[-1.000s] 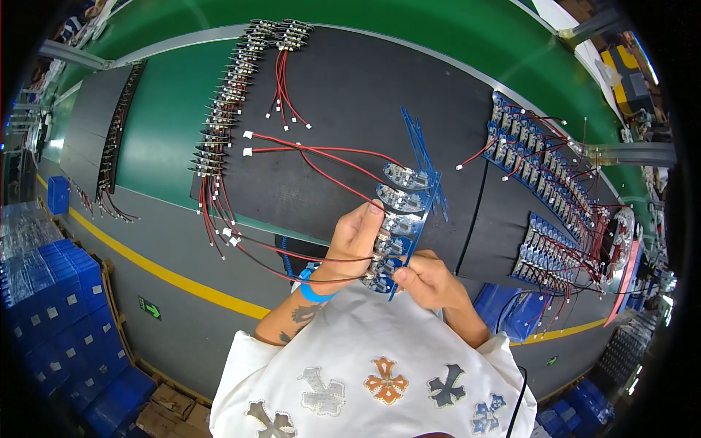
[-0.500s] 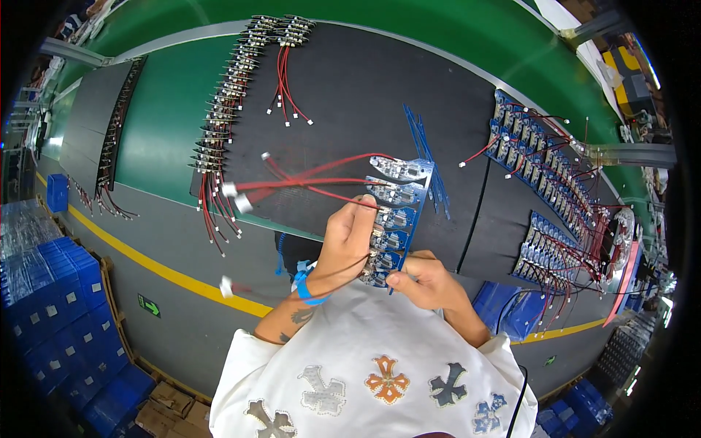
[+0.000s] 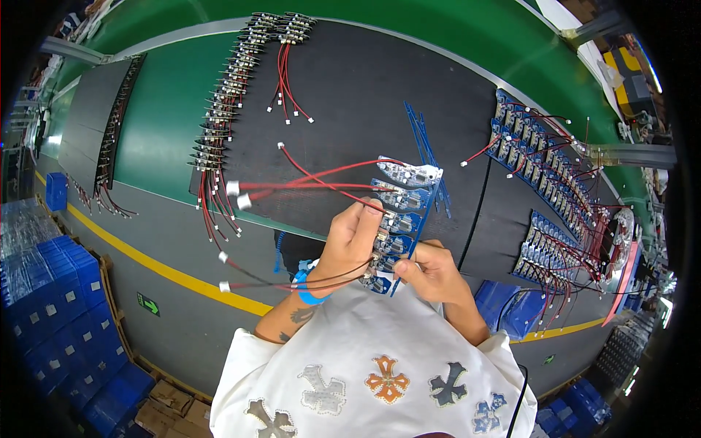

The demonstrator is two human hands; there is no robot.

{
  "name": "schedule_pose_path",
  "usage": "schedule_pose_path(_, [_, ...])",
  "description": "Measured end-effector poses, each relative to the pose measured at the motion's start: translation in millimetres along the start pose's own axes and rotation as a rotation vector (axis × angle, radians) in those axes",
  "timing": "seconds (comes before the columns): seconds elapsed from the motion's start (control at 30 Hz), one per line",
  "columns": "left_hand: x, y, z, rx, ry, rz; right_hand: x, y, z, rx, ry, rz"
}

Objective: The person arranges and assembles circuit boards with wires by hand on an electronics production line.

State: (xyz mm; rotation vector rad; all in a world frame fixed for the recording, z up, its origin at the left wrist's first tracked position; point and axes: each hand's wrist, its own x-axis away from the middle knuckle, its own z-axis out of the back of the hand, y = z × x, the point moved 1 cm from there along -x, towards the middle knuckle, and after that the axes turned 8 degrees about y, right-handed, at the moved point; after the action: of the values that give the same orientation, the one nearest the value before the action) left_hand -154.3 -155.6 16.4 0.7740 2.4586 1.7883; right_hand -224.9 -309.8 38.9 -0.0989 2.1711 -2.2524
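Note:
A blue panel of small circuit boards [image 3: 401, 219] is held up in front of me above the table's near edge. Red and black wires [image 3: 314, 185] with white plugs trail from it to the left. My left hand [image 3: 353, 235] grips its left side, the thumb lying over the boards by a wire. My right hand [image 3: 432, 274] pinches the panel's lower right edge between thumb and fingers. Just beyond the panel, thin blue strips [image 3: 423, 139] lie crossed on the black mat [image 3: 350, 95].
Separated boards [image 3: 228, 95] with hanging wires stand in a long row at the left. Several wired blue panels [image 3: 537, 150] lie at the right. A dark board [image 3: 98, 124] rests on the green table farther left. Blue crates [image 3: 66, 306] are stacked on the floor.
The panel has shifted slightly right and toward me, with both hands still on it. Its wires have swung, and lower plugs that were blurred or hidden now show at the left.

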Motion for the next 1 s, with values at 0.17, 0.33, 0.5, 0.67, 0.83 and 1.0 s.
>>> schedule_pose_path(0.17, [0.2, -2.3, -5.5, 0.12, -0.037, 0.087, 2.9, 13.2, -1.1, -0.164, -0.076, 0.034])
schedule_pose_path(0.33, [5.6, -5.6, 1.4, -0.051, 0.013, 0.001, -8.4, 0.4, 0.5, 0.063, 0.1, 0.168])
schedule_pose_path(0.5, [5.0, 3.7, -5.9, 0.051, -0.01, 0.052, -1.3, 8.8, 2.0, -0.045, 0.112, 0.081])
schedule_pose_path(0.67, [6.0, -6.4, -4.5, 0.159, -0.108, 0.18, 4.8, 17.7, 0.8, -0.128, 0.104, 0.102])
schedule_pose_path(0.83, [7.9, -4.9, -4.2, 0.087, -0.067, 0.265, 7.3, 18.1, 0.1, -0.188, 0.094, 0.098])
schedule_pose_path(1.0, [2.4, -9.1, 1.8, -0.005, 0.027, -0.132, 0.6, 7.1, 1.5, -0.01, 0.142, 0.072])
